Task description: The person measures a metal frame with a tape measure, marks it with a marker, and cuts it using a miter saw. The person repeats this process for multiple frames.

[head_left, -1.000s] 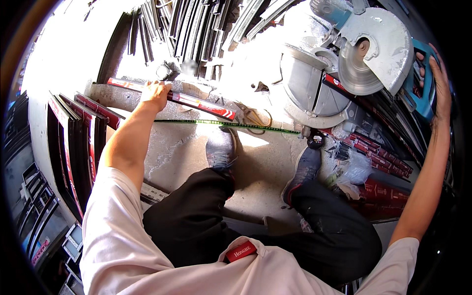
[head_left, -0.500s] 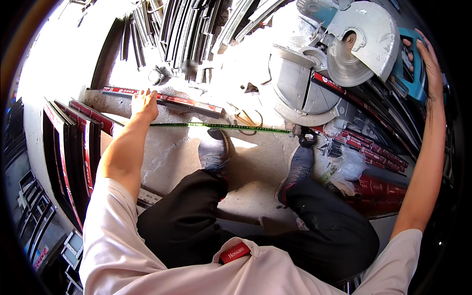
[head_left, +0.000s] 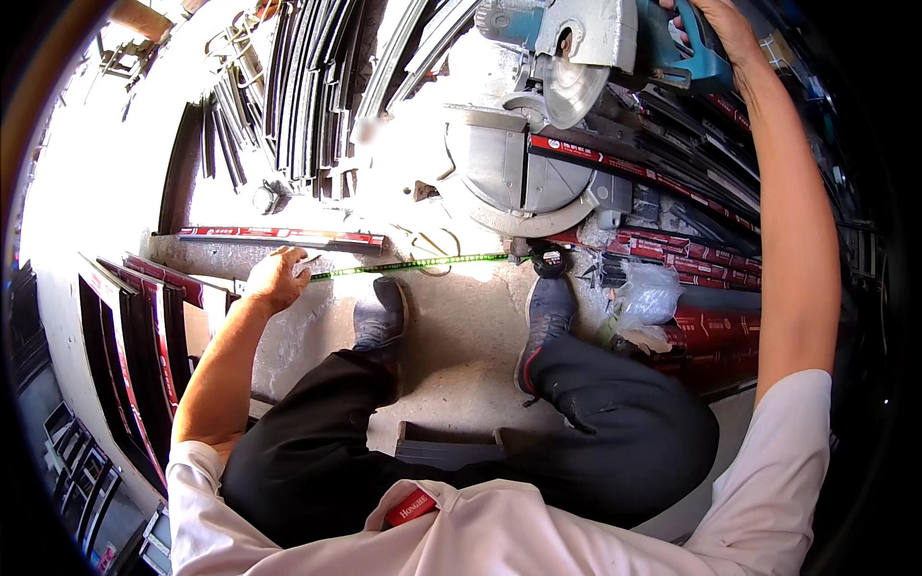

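A: Where's the left hand (head_left: 276, 278)?

B: Down on the concrete floor (head_left: 451, 355), fingers curled, pinching the end of a green tape measure blade (head_left: 408, 266). The blade runs from that hand out to the person's right, flat along the floor, to the black tape case (head_left: 550, 260), which sits just past the right shoe (head_left: 545, 317).

A: And the right hand (head_left: 722, 29)?

B: Up high, arm stretched out. It's closed round the teal handle (head_left: 687, 58) of a miter saw (head_left: 547, 115). Can't see the fingertips, they're cut off by the pic edge, but the palm wraps the grip.

A: Saw position?

B: The round blade (head_left: 567, 91) w/ its grey guard is just left of the right hand and stands above the round saw table. A red-wrapped metal profile (head_left: 634, 173) lies across the table under the blade, slanting off below the right forearm.

A: Anything near the left hand?

B: Another red-wrapped profile (head_left: 279, 236) lies just beyond it, roughly parallel to the tape, close but apart. Left shoe (head_left: 379, 315) is just to the right of that hand, its toe near the tape. Dark profiles lean in a stack (head_left: 134, 336) on the outer side of the left forearm.

A: Near the right side?

B: More red-wrapped profiles in a pile (head_left: 711, 326) below the right arm, w/ a crumpled clear plastic bag (head_left: 648, 298) beside the right shoe.
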A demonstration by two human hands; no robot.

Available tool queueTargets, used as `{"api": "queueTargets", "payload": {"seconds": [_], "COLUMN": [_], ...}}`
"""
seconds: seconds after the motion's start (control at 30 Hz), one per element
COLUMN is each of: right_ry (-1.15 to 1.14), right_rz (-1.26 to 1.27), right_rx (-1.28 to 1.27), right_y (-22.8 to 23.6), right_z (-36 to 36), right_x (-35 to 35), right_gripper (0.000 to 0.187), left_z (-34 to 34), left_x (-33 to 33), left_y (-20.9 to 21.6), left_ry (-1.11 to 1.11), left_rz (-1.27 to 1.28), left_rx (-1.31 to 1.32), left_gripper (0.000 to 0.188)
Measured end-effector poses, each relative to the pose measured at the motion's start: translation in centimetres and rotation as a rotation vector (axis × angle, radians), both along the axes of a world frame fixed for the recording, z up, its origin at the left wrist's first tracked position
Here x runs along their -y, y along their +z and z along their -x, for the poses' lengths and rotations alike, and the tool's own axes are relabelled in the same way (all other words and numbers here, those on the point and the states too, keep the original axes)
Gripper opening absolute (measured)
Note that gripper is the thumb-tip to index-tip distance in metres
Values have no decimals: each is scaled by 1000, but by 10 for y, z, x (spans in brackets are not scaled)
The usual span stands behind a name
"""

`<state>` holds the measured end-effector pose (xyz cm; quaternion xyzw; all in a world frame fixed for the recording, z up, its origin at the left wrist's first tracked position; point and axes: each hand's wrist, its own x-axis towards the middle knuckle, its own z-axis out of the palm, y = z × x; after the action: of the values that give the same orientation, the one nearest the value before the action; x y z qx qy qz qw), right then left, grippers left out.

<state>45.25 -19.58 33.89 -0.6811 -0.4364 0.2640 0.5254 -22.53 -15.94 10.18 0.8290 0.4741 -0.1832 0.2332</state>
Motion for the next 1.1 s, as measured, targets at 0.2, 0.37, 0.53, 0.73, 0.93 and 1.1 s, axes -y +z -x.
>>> {"api": "queueTargets", "payload": {"seconds": [0.2, 0.37, 0.53, 0.73, 0.93, 1.1], "right_ry": [15, -70, -242, -273, -393, -269], "right_rz": [-64, -106, -84, -201, -138, 376], "right_rx": [-211, -244, -301, 196, 423, 436], "right_y": [3, -2, 8, -30, -173, -302], "right_z": [23, 19, 40, -13, 74, 151], "right_x": [0, -9, -3, 29, 133, 246], "right_gripper": [18, 20, 25, 57, 53, 39], "left_z": [36, 84, 105, 119, 123, 106], "left_x": [72, 121, 138, 142, 173, 178], "left_y": [-15, -43, -58, -69, -44, -45], "left_ry": [250, 395, 506, 584, 762, 758], "left_rz": [97, 161, 181, 291, 316, 445], "left_rx": [181, 180, 178, 260, 317, 257], "left_gripper": [39, 36, 38, 37, 36, 37]}}
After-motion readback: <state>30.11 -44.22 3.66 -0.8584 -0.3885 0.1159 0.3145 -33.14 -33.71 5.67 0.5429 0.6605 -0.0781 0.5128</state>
